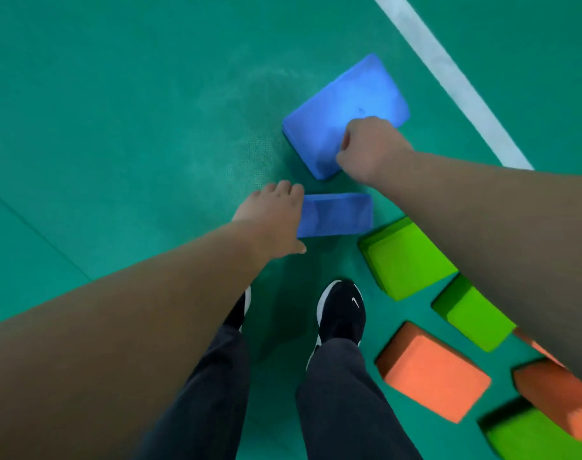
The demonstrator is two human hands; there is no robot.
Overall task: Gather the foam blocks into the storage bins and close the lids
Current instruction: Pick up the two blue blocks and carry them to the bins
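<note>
Blue foam, one block per hand, likely to carry both: left hand [269, 220] clamps the near block [339, 215] by its end, fingers [283, 190] curled over it; right hand [369, 147] grips a corner of the far block [349, 101] on the floor [117, 127].

Floor [117, 111]: green mat
White line [448, 71]: stripe at 1 o'clock
Blue blocks [342, 104]: two, centre, floor contact unclear
Green blocks [405, 257]: three, 3 to 5 o'clock
Orange blocks [432, 370]: 4 to 5 o'clock
Shoes [342, 313]: black, 6 o'clock
</note>
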